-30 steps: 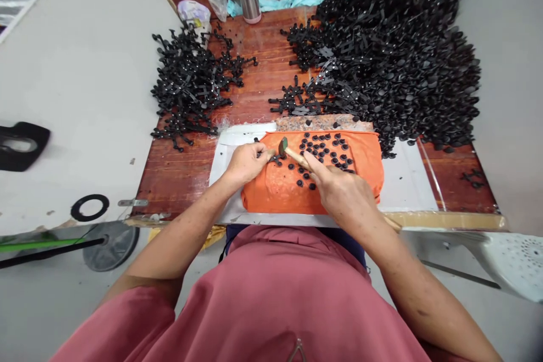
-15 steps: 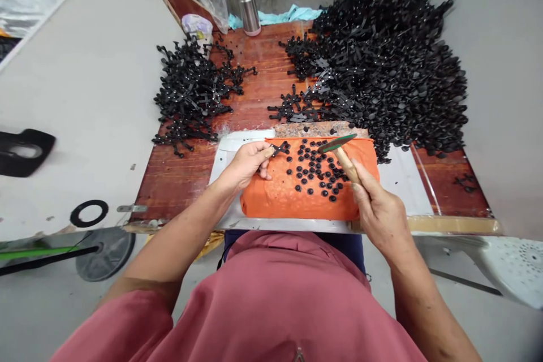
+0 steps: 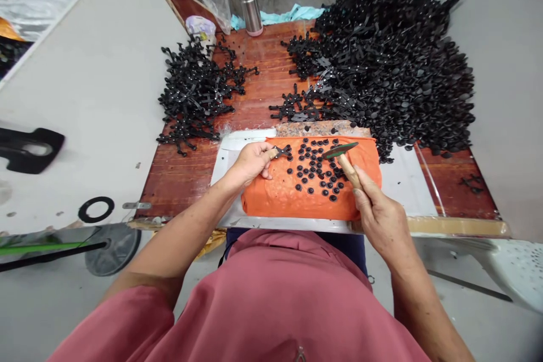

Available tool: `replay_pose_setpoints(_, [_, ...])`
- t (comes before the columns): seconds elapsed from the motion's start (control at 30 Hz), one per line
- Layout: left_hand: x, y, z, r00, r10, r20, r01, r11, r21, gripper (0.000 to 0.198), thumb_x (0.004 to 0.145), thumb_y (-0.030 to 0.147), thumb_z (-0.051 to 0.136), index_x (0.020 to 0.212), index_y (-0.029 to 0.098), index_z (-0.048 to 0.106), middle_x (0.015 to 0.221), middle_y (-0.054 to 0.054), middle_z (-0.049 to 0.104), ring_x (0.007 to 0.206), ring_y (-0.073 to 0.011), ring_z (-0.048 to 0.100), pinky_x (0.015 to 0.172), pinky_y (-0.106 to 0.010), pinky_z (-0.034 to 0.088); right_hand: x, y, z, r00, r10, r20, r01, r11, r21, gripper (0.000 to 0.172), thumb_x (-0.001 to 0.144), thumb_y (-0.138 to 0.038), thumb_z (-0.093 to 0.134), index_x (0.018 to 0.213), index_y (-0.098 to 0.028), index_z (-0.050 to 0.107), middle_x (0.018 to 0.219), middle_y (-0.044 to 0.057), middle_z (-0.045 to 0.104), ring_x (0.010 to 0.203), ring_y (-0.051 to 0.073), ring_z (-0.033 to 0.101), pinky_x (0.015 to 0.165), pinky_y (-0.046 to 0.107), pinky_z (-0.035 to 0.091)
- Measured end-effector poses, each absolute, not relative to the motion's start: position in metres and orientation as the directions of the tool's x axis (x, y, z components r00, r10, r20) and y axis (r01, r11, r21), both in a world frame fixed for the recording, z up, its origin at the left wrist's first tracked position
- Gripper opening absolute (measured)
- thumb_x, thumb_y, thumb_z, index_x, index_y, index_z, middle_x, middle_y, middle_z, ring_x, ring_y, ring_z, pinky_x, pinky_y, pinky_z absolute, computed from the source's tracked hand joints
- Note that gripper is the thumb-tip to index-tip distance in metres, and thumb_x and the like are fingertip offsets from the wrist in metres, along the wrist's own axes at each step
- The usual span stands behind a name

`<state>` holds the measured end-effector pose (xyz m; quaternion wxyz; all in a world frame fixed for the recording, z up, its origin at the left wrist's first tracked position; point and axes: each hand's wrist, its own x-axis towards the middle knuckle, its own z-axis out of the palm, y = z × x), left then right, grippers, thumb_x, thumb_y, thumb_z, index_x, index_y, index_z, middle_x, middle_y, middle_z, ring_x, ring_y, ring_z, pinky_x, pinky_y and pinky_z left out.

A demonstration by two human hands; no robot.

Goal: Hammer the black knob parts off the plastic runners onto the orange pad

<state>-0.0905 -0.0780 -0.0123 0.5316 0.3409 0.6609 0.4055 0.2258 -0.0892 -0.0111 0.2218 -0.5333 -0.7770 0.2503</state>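
Observation:
With thumb and fingers, my left hand (image 3: 255, 162) pinches a small black jointed part (image 3: 283, 152) at the upper left of an orange cloth-covered pad (image 3: 271, 198). My right hand (image 3: 380, 210) is wrapped round the wooden handle of a hammer (image 3: 350, 171). The hammer's green-and-dark head tilts above the pad's upper right. Many small round black caps (image 3: 311, 169) lie spread over the middle and right of the pad, several of them under the hammer head. The far end of the black part lies among the leftmost caps.
A large heap of black parts (image 3: 394, 68) fills the back right of the wooden table (image 3: 263, 85). A smaller pile (image 3: 195, 90) lies at the left. A metal flask (image 3: 251, 11) stands at the back. A stone slab (image 3: 318, 127) edges the pad.
The view has shifted slightly. My left hand's black part now reaches over the leftmost caps. The hammer head has turned a little and dropped slightly.

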Motion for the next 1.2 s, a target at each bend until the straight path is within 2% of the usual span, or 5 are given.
replay_pose_setpoints(0.2, [-0.087,-0.078,-0.012,-0.254,0.875,-0.411,0.096,0.446,0.89,0.021,0.099,0.023,0.064,0.079,0.018,0.058,0.036,0.01,0.047,0.028,-0.0069,0.043,0.041,-0.018,0.05,0.219,-0.087,-0.006,-0.379,0.924,0.049,0.759,0.34,-0.555,0.053,0.11,-0.032,0.047,0.162,-0.028,0.05,0.144,0.009,0.072,0.098,0.025,0.082,0.083,0.035,0.065])
replay_pose_setpoints(0.5, [-0.083,-0.076,-0.014,-0.313,0.857,-0.409,0.084,0.454,0.887,0.018,0.098,0.021,0.066,0.082,0.017,0.06,0.04,0.013,0.045,0.027,-0.0055,0.04,0.037,-0.018,0.047,0.176,-0.069,0.024,-0.566,0.816,0.115,0.747,0.567,-0.348,0.056,0.11,-0.029,0.045,0.165,-0.029,0.046,0.109,0.008,0.082,0.083,0.023,0.077,0.069,0.032,0.061])
replay_pose_setpoints(0.63, [-0.083,-0.075,-0.016,-0.322,0.85,-0.417,0.087,0.465,0.881,0.02,0.099,0.019,0.065,0.08,0.017,0.059,0.042,0.013,0.044,0.026,-0.0052,0.04,0.033,-0.017,0.044,0.163,-0.066,0.024,-0.596,0.803,0.009,0.781,0.583,-0.222,0.055,0.109,-0.028,0.046,0.163,-0.028,0.051,0.086,0.007,0.078,0.067,0.023,0.072,0.062,0.032,0.057])
replay_pose_setpoints(0.77, [-0.084,-0.075,-0.016,-0.318,0.848,-0.423,0.08,0.469,0.88,0.02,0.097,0.024,0.07,0.081,0.017,0.061,0.043,0.013,0.044,0.026,-0.0045,0.04,0.034,-0.016,0.044,0.163,-0.066,0.026,-0.58,0.81,0.082,0.761,0.575,-0.3,0.057,0.11,-0.028,0.041,0.167,-0.027,0.044,0.101,0.011,0.08,0.077,0.024,0.074,0.067,0.033,0.058])
replay_pose_setpoints(1.2, [-0.088,-0.074,-0.019,-0.264,0.862,-0.433,0.115,0.474,0.873,0.021,0.098,0.031,0.066,0.083,0.019,0.058,0.047,0.012,0.041,0.033,-0.005,0.038,0.041,-0.018,0.046,0.16,-0.067,0.026,-0.603,0.798,-0.018,0.767,0.573,-0.287,0.054,0.11,-0.026,0.04,0.163,-0.025,0.05,0.097,0.01,0.08,0.074,0.024,0.073,0.064,0.033,0.054])
